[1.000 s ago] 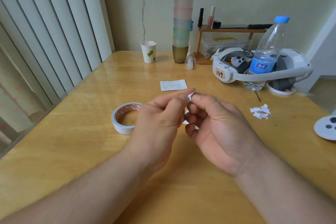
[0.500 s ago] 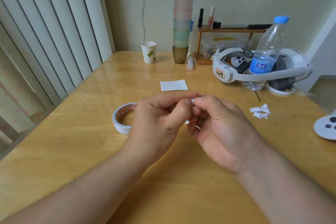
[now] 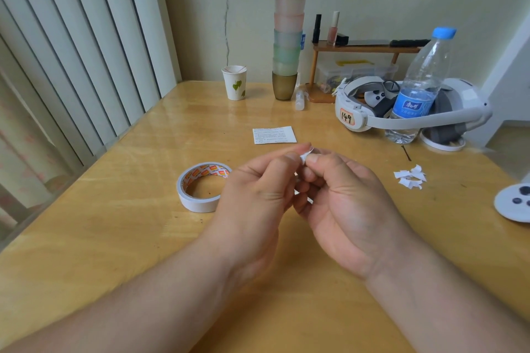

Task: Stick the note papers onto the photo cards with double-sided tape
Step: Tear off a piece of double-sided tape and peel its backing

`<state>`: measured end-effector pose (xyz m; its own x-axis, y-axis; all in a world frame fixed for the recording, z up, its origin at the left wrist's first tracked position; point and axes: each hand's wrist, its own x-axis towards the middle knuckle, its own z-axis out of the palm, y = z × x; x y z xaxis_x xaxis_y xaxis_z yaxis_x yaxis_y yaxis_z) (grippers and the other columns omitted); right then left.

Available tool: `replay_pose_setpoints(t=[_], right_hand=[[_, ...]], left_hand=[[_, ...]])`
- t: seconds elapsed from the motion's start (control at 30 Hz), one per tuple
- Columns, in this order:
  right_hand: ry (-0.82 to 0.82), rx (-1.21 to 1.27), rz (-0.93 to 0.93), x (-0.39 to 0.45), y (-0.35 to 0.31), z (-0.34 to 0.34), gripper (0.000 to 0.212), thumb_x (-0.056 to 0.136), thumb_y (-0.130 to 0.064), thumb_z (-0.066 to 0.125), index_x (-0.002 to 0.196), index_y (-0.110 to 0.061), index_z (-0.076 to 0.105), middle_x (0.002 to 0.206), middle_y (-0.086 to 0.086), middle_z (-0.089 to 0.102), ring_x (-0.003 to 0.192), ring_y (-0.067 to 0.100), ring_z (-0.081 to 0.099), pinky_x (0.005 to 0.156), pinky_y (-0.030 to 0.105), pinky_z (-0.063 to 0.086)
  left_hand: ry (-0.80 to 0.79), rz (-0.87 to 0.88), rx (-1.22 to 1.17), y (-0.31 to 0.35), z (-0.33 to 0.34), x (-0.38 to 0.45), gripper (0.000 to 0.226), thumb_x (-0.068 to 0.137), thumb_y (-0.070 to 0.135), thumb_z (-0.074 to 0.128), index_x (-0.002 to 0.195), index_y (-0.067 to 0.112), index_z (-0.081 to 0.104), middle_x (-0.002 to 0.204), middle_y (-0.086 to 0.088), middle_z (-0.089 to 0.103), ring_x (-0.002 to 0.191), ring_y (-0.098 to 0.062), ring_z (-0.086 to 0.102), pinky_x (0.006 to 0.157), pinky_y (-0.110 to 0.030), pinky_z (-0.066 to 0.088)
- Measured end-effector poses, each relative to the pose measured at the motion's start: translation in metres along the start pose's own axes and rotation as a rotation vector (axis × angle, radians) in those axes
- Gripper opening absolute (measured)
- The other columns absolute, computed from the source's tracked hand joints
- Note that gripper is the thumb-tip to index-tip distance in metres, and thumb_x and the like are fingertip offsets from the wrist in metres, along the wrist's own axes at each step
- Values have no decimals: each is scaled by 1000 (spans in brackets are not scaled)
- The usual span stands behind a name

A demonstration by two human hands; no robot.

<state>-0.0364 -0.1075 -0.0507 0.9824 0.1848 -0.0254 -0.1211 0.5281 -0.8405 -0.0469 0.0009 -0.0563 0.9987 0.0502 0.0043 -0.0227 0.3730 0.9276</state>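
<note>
You look to be peeling the backing off a small white tape piece pinched between your left hand and right hand above the table's middle, so next carry it to the note paper lying toward the far edge.

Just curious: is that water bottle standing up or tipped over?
Upright: the water bottle stands on its base, blue cap on top.
</note>
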Motion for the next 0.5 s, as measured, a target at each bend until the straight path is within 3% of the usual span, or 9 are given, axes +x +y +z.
replay_pose_setpoints(t=[0.07, 0.13, 0.27, 0.5], right_hand=[[5, -25, -6, 1, 1, -1, 29, 98, -5, 53, 72, -16, 60, 65, -2, 49, 62, 14, 50, 62, 28, 39], [6, -37, -3, 2, 1, -2, 27, 95, -7, 57, 72, -19, 62, 67, -2, 49, 65, 14, 49, 63, 29, 38], [4, -74, 3, 2, 0, -4, 21, 92, -9, 64, 73, -18, 65, 71, 0, 51, 68, 14, 50, 61, 25, 45], [44, -56, 39, -1, -9, -2, 20, 86, -18, 71, 65, -17, 70, 69, 2, 54, 65, 13, 52, 65, 29, 45]], left_hand=[[-12, -52, -46, 2, 2, -1, 24, 99, 17, 60, 91, 19, 82, 58, 3, 33, 58, -10, 40, 60, -23, 42], [-14, -77, -50, 3, 2, -1, 26, 97, 21, 64, 76, 23, 80, 60, 3, 33, 63, -12, 39, 69, -30, 39], [13, -46, -21, 5, -1, 0, 22, 98, 22, 66, 82, 24, 82, 61, 2, 31, 63, -13, 32, 79, -39, 32], [22, 194, 195, 3, -8, 5, 31, 100, 10, 62, 87, 25, 85, 56, 15, 55, 58, -6, 45, 61, -16, 44]])
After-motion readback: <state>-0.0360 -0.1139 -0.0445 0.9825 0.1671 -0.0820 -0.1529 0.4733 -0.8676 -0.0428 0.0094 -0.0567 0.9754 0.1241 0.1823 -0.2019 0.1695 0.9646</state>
